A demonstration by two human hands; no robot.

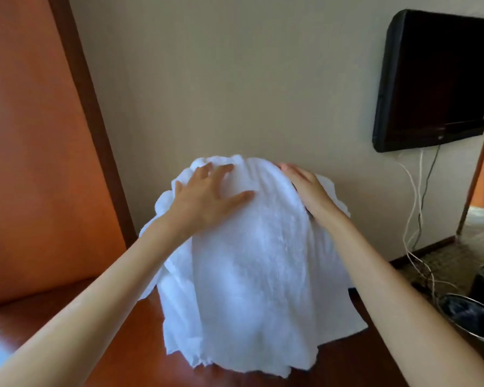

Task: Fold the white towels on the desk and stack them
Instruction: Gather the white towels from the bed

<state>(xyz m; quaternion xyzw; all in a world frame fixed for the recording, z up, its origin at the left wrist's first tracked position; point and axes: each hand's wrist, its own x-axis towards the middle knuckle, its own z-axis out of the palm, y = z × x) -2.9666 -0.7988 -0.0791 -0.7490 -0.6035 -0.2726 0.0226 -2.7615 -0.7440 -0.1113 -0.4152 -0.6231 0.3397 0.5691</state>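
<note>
The left hand point(207, 195) is spread flat on the white towel point(252, 261); the right hand point(305, 188) is laid straight-fingered along its edge, over the reddish desk point(123, 317), below a wall-mounted television point(436, 79).

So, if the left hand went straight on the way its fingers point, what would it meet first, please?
The left hand lies flat on the white towel; past its far edge, probably the beige wall, though depth is unclear.

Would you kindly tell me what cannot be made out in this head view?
1. Head view: the towel covers whatever lies beneath, so any others cannot be counted.
2. Head view: the right hand hides its own thumb, so its grip is unclear.
3. Head view: the bin is cut off by the right edge.
</note>
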